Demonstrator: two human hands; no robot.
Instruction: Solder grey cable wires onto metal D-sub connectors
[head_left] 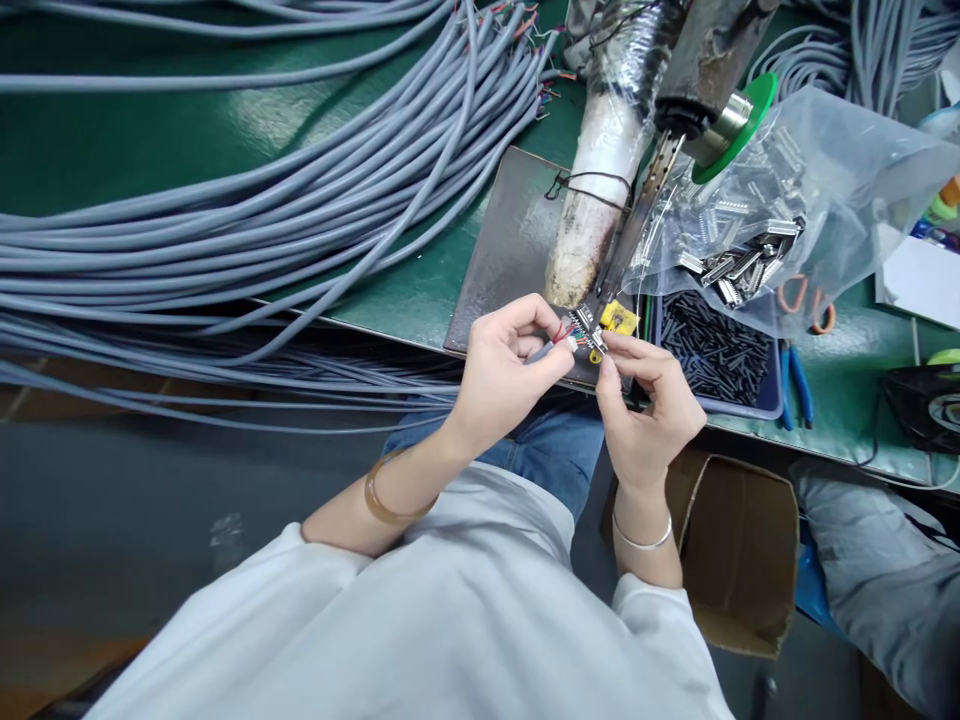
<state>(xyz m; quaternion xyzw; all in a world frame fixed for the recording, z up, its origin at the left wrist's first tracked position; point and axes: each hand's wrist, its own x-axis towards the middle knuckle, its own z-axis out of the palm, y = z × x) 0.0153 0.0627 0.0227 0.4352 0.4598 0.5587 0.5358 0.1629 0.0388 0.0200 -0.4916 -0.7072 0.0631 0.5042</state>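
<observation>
My left hand (506, 370) is closed, pinching a grey cable (541, 352) just behind its stripped end. Thin coloured wires (576, 331) fan out from that end to a small metal multi-pin connector (597, 344). The fingertips of my right hand (651, 395) pinch the connector's near right end. Right above the connector is the tip of a soldering iron (636, 225), which slants down from the top. A yellow piece (619, 318) lies just behind my right fingertips. Whether each wire is joined to a pin is too small to tell.
Bundled grey cables (360, 215) cover the left of the green table (247, 120). A white tube (589, 200) and solder spool (739, 128) stand beside the iron. Rightward are a bag of connectors (750, 250), a tray of black sleeves (712, 345), scissors (823, 318) and blue-handled pliers (799, 385).
</observation>
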